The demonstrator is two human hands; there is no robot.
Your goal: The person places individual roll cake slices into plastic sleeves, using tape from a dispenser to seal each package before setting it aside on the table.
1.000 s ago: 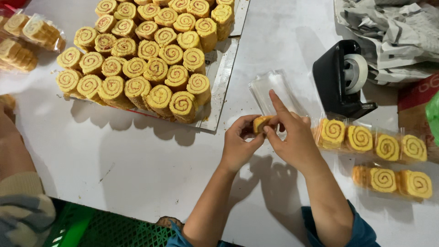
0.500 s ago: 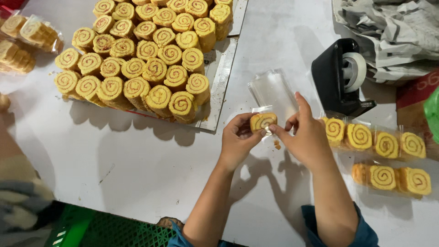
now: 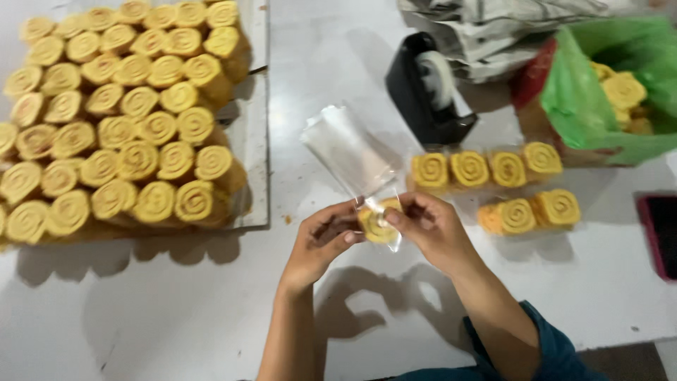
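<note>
Both hands meet over the white table and pinch one yellow swirl cookie (image 3: 376, 226) inside a small clear plastic wrapper. My left hand (image 3: 321, 243) grips its left side and my right hand (image 3: 430, 229) its right side. Just behind them lies a pile of clear empty bags (image 3: 349, 152). To the right, wrapped swirl cookies (image 3: 486, 169) lie in a row, with two more (image 3: 532, 212) in front of it.
A metal tray (image 3: 250, 148) stacked with several unwrapped swirl cookies fills the left. A black tape dispenser (image 3: 427, 92) stands behind the bags. A green plastic bag (image 3: 575, 99) holding cookies sits at the far right, and a dark phone (image 3: 659, 233) at the right edge.
The view has shifted to the right and closer, showing the green bag. The cookie stays pinched between both hands, now in its wrapper.
</note>
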